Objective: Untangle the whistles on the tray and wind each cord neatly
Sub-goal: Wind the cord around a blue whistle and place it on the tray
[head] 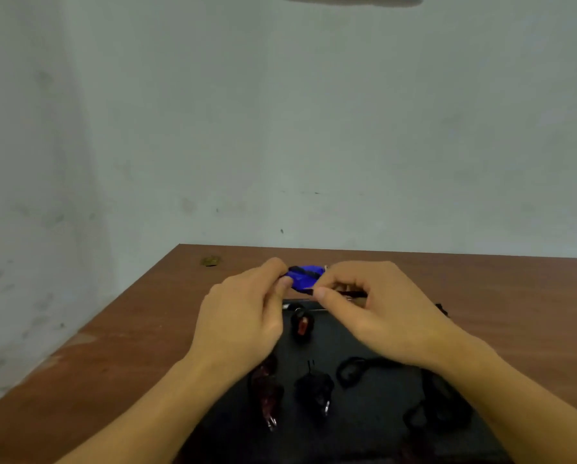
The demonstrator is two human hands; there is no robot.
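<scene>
I hold the blue whistle [305, 277] up above the far edge of the black tray [357, 343], between both hands. My left hand [243, 316] pinches its left end with thumb and curled fingers; my right hand [361, 306] is curled too, thumb and forefinger pinching what looks like the dark cord [347, 293] just beside the whistle's right end. The cord runs from there back under my right palm, so I cannot tell how much of it is already wound.

The whistle's long axis lies roughly left to right, parallel to the tray's far edge, with a slight downward tilt toward my right hand. Which end is the mouthpiece I cannot make out, since my fingers cover both tips.

The risk, as I judge it, is slack. If my right pinch loosens, the turns on the body may spring off and I would have to rewind. Pulling too hard could twist the whistle out of my left fingers and drop it onto the tray below, among the red whistle [302, 324] near the tray's far edge and the dark bundles [314, 388] toward its near side. There a loose black cord loop [350, 371] lies open, and a falling tail could catch in it and tangle again.
</scene>
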